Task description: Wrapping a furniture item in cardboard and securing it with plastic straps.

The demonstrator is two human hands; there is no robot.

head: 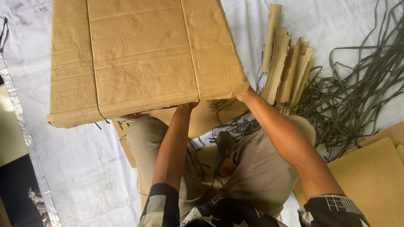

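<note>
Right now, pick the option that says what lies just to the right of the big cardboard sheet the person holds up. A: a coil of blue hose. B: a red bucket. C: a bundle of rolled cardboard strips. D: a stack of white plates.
C: a bundle of rolled cardboard strips lies on the white ground sheet right beside the big cardboard sheet, whose lower edge both the left hand and the right hand grip.

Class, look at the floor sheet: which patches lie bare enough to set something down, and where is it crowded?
Bare: the white sheet between the cardboard stack and the person's knee. Crowded: right side, with rolled cardboard strips, tangled grey straps and flat cardboard sheets.
</note>
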